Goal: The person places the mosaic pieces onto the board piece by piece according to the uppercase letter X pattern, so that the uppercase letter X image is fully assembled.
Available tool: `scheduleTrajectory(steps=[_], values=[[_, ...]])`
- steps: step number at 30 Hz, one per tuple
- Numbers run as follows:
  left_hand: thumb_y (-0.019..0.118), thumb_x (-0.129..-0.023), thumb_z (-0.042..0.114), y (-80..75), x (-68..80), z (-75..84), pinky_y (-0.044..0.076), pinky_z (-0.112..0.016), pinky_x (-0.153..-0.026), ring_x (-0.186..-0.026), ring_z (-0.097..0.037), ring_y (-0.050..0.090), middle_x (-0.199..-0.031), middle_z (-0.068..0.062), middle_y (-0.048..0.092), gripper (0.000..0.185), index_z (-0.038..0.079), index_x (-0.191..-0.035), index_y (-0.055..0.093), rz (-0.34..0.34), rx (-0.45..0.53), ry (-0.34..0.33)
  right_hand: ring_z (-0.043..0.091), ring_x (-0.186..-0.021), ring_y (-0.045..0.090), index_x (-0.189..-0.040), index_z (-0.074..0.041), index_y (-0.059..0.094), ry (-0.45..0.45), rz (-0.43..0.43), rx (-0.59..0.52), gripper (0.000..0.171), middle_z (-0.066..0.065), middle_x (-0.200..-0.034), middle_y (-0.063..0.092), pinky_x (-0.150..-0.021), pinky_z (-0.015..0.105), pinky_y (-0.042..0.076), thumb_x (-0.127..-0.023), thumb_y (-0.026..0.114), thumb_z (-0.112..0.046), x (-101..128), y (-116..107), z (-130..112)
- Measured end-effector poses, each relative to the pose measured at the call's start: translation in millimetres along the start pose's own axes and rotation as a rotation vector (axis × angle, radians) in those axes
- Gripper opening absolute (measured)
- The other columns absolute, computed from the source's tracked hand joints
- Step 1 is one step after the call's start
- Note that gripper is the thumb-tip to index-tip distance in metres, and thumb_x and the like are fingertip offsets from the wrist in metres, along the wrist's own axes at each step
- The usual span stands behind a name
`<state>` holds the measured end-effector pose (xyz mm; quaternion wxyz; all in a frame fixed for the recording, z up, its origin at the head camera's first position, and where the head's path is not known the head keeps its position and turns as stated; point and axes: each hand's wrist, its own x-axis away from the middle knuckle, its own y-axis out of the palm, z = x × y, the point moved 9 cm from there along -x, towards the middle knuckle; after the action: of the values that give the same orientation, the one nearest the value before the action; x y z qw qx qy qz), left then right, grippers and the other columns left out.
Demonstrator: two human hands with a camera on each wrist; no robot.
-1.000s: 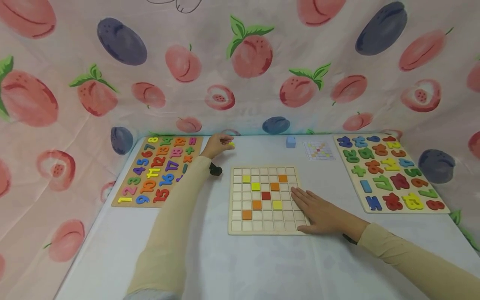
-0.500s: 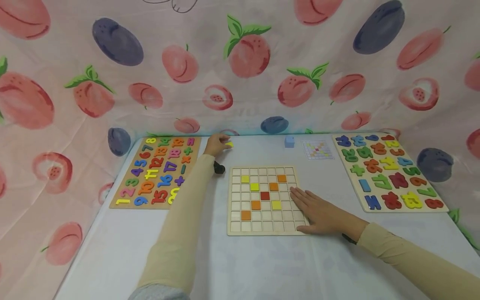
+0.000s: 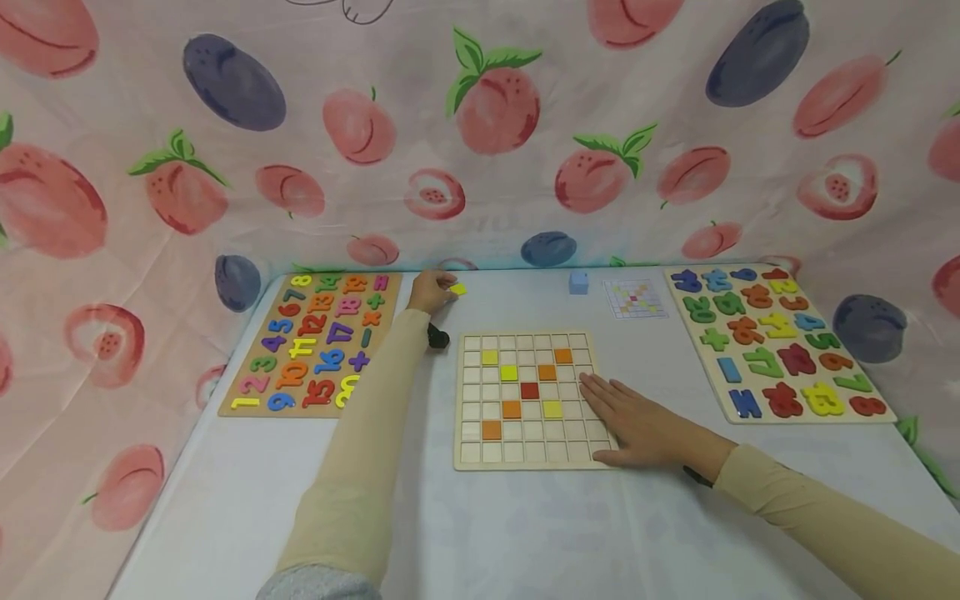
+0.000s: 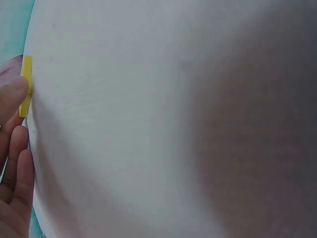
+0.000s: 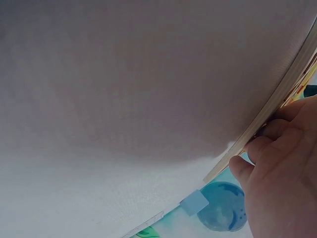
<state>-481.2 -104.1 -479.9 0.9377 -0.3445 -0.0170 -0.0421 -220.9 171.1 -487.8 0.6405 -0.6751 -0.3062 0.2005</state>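
My left hand (image 3: 431,292) is at the far side of the table, pinching a small yellow tile (image 3: 458,289). In the left wrist view the thumb presses on the yellow tile (image 4: 28,67), which stands on edge at the left border of the picture. A square wooden grid board (image 3: 534,431) lies in the middle, with yellow tiles, orange tiles and one red tile (image 3: 529,391) set in its cells. On the board's right edge rests my right hand (image 3: 645,427), fingers straight. Its fingers lie over the board's edge (image 5: 277,94) in the right wrist view.
A number puzzle board (image 3: 255,406) lies at the left, partly behind my left sleeve, and another (image 3: 716,400) at the right. A blue cube (image 3: 578,283) and a printed pattern card (image 3: 634,299) are at the back. A patterned cloth (image 3: 495,200) hangs behind the table.
My left hand stays near the back edge, and more of the yellow tile now shows at its fingertips. The view shifted slightly; the right hand keeps its place on the board.
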Motion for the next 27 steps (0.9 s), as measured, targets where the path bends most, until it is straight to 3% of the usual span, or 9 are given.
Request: scheduleTrajectory(steps=[11, 14, 18, 27], values=[[0.071, -0.08, 0.001, 2.6, -7.0, -10.6, 0.049, -0.03, -0.088, -0.099, -0.021, 0.058, -0.107, -0.011, 0.066, 0.028, 0.004, -0.107, 0.069, -0.025, 0.025, 0.002, 0.028, -0.146, 0.015, -0.15, -0.002, 0.016, 0.006, -0.043, 0.003, 0.098, 0.012, -0.159, 0.012, -0.116, 0.047, 0.021, -0.085, 0.043, -0.071, -0.5, 0.9, 0.5], [0.069, -0.082, 0.003, 3.8, -5.4, -14.5, 0.047, -0.033, -0.095, -0.106, -0.022, 0.056, -0.114, -0.011, 0.064, 0.031, 0.005, -0.112, 0.067, -0.085, 0.004, -0.025, 0.028, -0.146, 0.015, -0.15, -0.002, 0.016, 0.006, -0.047, 0.004, 0.099, 0.012, -0.159, 0.012, -0.116, 0.047, 0.021, -0.085, 0.043, -0.071, -0.5, 1.2, 0.5], [0.069, -0.082, 0.004, 3.1, -2.0, -14.7, 0.046, -0.033, -0.096, -0.106, -0.021, 0.056, -0.116, -0.01, 0.064, 0.033, 0.007, -0.115, 0.066, -0.162, -0.055, 0.001, 0.028, -0.146, 0.016, -0.149, 0.0, 0.017, 0.003, -0.039, -0.005, 0.098, 0.014, -0.158, 0.013, -0.116, 0.047, 0.022, -0.085, 0.046, -0.068, -0.3, -1.2, -0.1], [0.07, -0.081, 0.003, 2.9, 11.0, -17.4, 0.048, -0.03, -0.088, -0.1, -0.021, 0.054, -0.111, -0.011, 0.064, 0.034, 0.008, -0.115, 0.067, -0.304, -0.089, 0.03, 0.029, -0.146, 0.017, -0.149, 0.0, 0.018, 0.0, -0.03, 0.007, 0.098, 0.014, -0.158, 0.014, -0.115, 0.047, 0.023, -0.085, 0.045, -0.07, -1.0, -1.0, -1.2]])
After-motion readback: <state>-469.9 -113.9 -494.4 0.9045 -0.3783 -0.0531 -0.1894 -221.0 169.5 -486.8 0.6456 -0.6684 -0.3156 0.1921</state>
